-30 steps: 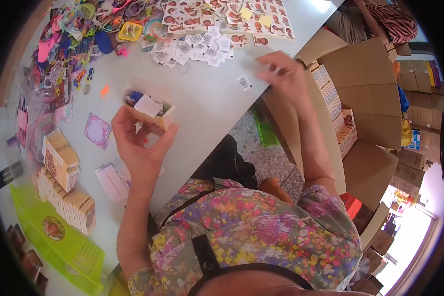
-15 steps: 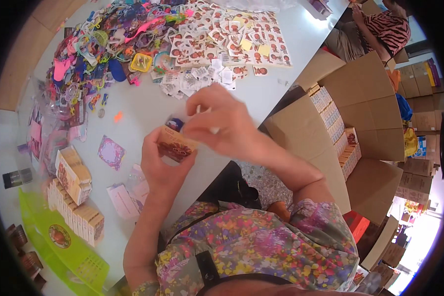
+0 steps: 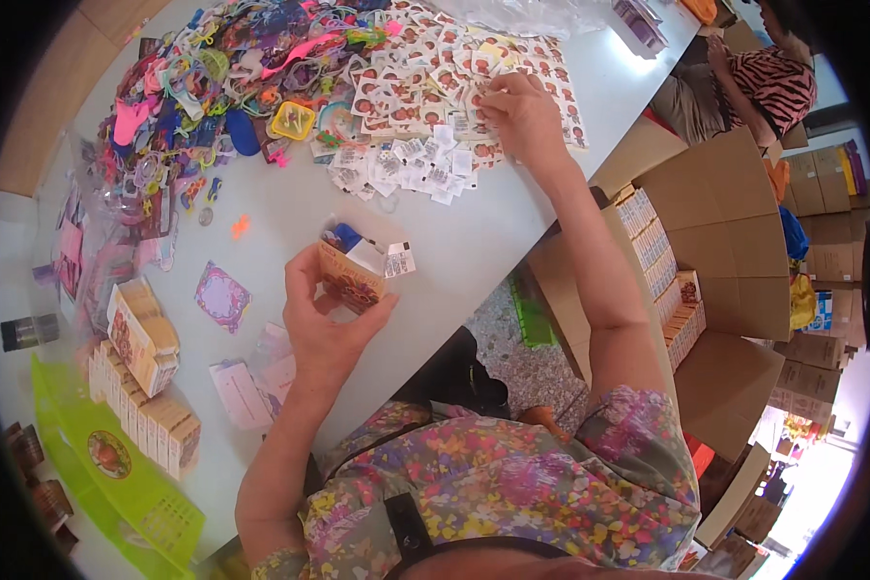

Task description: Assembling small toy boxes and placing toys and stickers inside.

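While the left hand (image 3: 321,324) gripped one small open box (image 3: 351,274) above the table (image 3: 512,232), the right hand (image 3: 524,114) lay on the sticker sheets (image 3: 425,72), fingers pinching one. One paper tag (image 3: 399,259) touched the box.

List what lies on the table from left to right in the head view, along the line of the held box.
Stacked small boxes → purple card → left hand holding the open box → table edge → right forearm → cardboard cartons.
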A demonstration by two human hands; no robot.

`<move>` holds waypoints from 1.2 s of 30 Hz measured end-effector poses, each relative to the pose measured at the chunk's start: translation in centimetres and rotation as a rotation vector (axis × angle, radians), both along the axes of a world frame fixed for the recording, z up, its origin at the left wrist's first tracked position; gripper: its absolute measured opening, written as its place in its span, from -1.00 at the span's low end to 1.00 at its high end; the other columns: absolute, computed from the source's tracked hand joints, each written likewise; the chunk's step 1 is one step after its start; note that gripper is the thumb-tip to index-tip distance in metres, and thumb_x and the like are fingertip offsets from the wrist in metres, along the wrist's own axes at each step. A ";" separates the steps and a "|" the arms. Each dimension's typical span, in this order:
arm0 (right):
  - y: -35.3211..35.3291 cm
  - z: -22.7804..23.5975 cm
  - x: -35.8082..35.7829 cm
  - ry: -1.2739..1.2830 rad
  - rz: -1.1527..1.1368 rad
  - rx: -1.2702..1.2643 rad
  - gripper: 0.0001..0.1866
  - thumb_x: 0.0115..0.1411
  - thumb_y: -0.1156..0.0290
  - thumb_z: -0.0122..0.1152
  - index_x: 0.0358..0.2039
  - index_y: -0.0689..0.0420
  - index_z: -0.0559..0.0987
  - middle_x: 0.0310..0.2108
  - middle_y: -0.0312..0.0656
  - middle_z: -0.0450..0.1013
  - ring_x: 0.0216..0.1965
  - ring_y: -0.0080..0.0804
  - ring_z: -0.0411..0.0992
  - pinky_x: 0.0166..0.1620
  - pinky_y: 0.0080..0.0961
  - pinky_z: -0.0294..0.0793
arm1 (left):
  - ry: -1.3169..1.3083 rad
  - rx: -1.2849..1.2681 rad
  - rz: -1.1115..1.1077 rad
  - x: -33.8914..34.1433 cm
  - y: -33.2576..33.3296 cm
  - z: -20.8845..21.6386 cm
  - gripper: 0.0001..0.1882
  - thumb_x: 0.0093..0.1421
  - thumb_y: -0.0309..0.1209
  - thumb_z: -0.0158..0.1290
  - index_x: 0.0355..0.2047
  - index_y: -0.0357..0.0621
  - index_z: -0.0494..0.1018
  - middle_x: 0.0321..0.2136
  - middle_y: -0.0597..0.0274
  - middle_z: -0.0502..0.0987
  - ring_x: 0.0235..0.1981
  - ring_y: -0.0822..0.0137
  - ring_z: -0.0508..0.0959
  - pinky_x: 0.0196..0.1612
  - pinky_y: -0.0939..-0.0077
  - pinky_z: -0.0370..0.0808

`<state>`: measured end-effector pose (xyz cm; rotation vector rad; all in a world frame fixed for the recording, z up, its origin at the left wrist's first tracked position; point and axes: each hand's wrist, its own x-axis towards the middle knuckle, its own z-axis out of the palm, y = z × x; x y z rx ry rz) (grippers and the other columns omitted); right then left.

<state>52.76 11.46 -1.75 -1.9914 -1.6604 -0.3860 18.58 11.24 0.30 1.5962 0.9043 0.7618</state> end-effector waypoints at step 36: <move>-5.9 0.2 -23.0 0.357 0.589 -0.213 -0.83 0.02 0.56 0.35 -0.32 0.18 0.62 -0.32 -0.21 0.48 -0.35 -0.45 0.44 -0.31 -0.51 0.44 | -0.126 0.156 0.425 -11.0 -0.1 -0.2 -0.20 -0.15 -0.37 0.41 0.05 -0.27 0.21 -0.14 0.09 0.45 -0.16 0.30 0.51 -0.12 0.44 0.51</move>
